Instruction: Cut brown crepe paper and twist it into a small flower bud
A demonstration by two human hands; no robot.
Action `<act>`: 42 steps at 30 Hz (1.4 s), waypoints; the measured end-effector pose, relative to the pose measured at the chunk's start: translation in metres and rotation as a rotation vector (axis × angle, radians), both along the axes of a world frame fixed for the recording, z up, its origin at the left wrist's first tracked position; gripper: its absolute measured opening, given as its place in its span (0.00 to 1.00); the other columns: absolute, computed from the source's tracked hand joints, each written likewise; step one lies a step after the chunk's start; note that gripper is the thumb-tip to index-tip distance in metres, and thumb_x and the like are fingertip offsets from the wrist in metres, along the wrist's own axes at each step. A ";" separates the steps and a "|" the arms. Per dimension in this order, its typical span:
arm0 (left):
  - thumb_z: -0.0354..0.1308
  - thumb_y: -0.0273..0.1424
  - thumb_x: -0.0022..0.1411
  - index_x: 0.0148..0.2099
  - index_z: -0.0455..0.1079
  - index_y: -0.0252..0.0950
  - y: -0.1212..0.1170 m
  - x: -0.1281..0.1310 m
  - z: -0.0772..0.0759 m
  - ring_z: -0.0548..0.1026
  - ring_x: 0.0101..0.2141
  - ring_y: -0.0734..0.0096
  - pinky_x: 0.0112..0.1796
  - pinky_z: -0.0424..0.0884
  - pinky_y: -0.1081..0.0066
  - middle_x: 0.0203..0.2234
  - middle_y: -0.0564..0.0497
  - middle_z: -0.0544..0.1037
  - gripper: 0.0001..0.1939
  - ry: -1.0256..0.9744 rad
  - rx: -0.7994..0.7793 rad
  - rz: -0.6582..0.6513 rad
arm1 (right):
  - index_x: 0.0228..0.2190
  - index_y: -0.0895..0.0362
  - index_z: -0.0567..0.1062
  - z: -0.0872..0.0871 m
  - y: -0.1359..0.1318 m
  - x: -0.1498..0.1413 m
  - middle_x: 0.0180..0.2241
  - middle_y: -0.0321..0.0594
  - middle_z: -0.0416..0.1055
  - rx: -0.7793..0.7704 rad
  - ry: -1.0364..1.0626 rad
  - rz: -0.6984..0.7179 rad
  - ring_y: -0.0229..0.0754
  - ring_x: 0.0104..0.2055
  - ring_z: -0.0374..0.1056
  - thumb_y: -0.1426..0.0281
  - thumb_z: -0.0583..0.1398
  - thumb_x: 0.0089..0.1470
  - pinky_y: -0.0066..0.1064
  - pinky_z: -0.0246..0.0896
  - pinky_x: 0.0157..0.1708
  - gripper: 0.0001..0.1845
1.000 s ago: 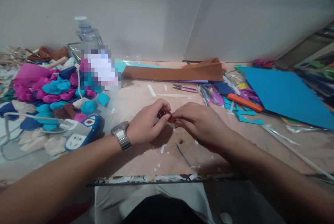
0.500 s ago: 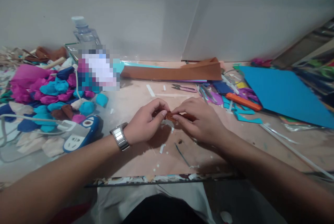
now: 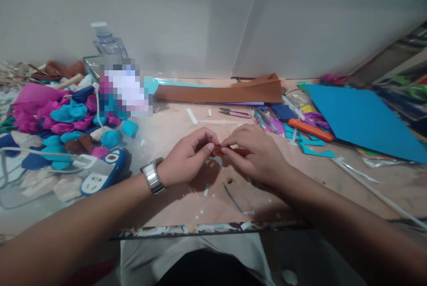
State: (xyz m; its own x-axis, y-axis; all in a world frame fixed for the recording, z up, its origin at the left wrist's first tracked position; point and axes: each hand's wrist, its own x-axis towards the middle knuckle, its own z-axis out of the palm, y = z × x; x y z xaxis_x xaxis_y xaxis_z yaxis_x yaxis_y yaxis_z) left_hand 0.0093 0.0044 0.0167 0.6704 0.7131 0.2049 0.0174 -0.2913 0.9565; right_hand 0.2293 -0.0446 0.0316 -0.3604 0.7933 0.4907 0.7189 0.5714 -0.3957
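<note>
Over the middle of the table, a small gathered piece of brown crepe paper (image 3: 217,150) is pinched between both hands. My left hand (image 3: 188,155), with a metal watch (image 3: 153,176) on its wrist, grips the left end between thumb and fingers. My right hand (image 3: 256,152) closes on the right end, and part of the paper runs back under its palm. The fingers hide much of the piece. A whitish loop of what looks like tape or thread (image 3: 218,161) shows just below the fingertips.
On the left lie a heap of pink, blue and cream paper bundles (image 3: 70,110), a blue-and-white power strip (image 3: 103,175) and a bottle (image 3: 108,41). Behind the hands are a brown strip (image 3: 216,93) and thread snips (image 3: 235,113). An orange cutter (image 3: 310,130) and blue sheet (image 3: 367,119) lie right.
My fingertips have shifted slightly on the brown crepe paper, which looks more tightly bunched between them. Both arms stay nearly in place.
</note>
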 end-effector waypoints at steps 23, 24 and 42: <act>0.53 0.30 0.75 0.59 0.65 0.40 -0.002 -0.001 -0.004 0.79 0.52 0.63 0.53 0.74 0.60 0.51 0.44 0.79 0.13 0.127 0.289 0.004 | 0.35 0.54 0.81 -0.001 0.002 -0.002 0.38 0.42 0.78 0.064 -0.014 0.038 0.47 0.43 0.70 0.70 0.63 0.64 0.43 0.65 0.46 0.05; 0.53 0.30 0.75 0.59 0.65 0.40 -0.002 -0.001 -0.004 0.79 0.52 0.63 0.53 0.74 0.60 0.51 0.44 0.79 0.13 0.123 0.287 0.003 | 0.35 0.54 0.81 -0.001 0.002 -0.002 0.38 0.42 0.78 0.064 -0.010 0.037 0.47 0.43 0.70 0.70 0.64 0.63 0.43 0.65 0.46 0.05; 0.57 0.25 0.70 0.62 0.65 0.41 -0.001 0.000 -0.012 0.78 0.55 0.60 0.56 0.74 0.59 0.55 0.44 0.78 0.20 0.052 0.233 -0.026 | 0.35 0.56 0.81 -0.003 0.002 -0.001 0.40 0.43 0.77 0.060 -0.005 0.015 0.48 0.44 0.69 0.72 0.67 0.59 0.43 0.64 0.48 0.01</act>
State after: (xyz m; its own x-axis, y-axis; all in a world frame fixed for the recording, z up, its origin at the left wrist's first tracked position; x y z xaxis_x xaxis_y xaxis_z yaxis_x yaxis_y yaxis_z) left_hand 0.0095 0.0032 0.0050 0.7017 0.6330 0.3271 0.0543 -0.5053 0.8612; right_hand 0.2285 -0.0429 0.0286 -0.3743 0.7568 0.5358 0.7118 0.6048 -0.3570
